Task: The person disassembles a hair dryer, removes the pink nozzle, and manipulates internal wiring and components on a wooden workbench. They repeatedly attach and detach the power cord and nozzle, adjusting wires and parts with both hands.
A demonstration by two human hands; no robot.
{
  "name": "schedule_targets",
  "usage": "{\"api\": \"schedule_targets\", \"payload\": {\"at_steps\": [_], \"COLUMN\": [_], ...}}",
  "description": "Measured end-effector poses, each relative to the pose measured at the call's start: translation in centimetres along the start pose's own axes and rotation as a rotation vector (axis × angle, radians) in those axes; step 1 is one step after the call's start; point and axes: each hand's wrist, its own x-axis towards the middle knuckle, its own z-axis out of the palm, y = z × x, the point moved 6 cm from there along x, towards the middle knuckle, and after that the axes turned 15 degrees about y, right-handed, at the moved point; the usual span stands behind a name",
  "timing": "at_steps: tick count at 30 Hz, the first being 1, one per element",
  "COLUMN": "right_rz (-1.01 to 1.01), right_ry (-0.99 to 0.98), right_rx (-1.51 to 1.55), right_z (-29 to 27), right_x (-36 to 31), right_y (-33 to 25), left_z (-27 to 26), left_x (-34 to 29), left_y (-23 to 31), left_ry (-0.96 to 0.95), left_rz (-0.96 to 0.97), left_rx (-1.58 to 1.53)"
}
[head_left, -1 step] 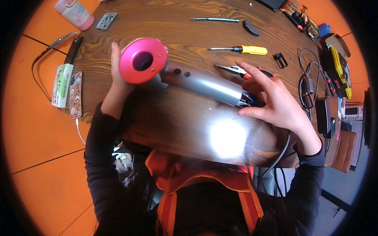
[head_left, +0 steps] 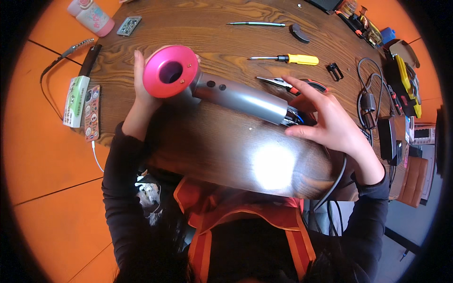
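Observation:
A hair dryer with a pink ring-shaped head and grey handle (head_left: 245,100) lies slantwise above the table. My left hand (head_left: 143,92) is closed around the back of its head, thumb up on the left side, most fingers hidden behind it. At the handle's right end, the inside is exposed, with blue and dark wires (head_left: 293,116) showing. My right hand (head_left: 325,115) is beside that end, index finger and thumb spread apart around it; its other fingers are partly hidden. From below this hand a black cord (head_left: 336,185) runs down over the table edge.
Beyond the dryer lie pliers (head_left: 276,82), a yellow-handled screwdriver (head_left: 302,59), a thin metal tool (head_left: 257,24), a curved dark piece (head_left: 299,34) and a black plastic part (head_left: 335,71). A phone (head_left: 92,115) and box (head_left: 75,101) stand left; coiled cable (head_left: 368,101) lies right.
The view has shifted very slightly. Both hands and the hair dryer keep practically the same position and hold.

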Motion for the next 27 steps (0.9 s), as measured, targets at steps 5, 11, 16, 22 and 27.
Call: {"api": "schedule_targets", "payload": {"at_steps": [5, 11, 16, 22, 27], "right_rz": [-0.061, -0.083, 0.000, 0.002, -0.025], "right_ry": [-0.087, -0.092, -0.156, -0.230, -0.270], "right_rx": [0.022, 0.148, 0.251, 0.463, 0.523], "right_z": [1.4, 3.1, 4.9, 5.9, 6.4], "right_x": [-0.6, -1.3, -2.6, -3.4, -3.3], "right_y": [0.9, 0.8, 1.4, 2.0, 2.2], "left_z": [-0.7, 5.7, 11.8, 13.7, 13.6], "left_x": [-4.8, -18.2, -17.1, -13.0, -11.2], "left_y": [6.3, 4.1, -7.4, -10.5, -11.1], "left_ry": [0.796, 0.984, 0.786, 0.728, 0.665], "left_rz": [0.732, 0.881, 0.307, 0.035, 0.020], "left_rx": [0.667, 0.567, 0.269, -0.040, -0.174]}}
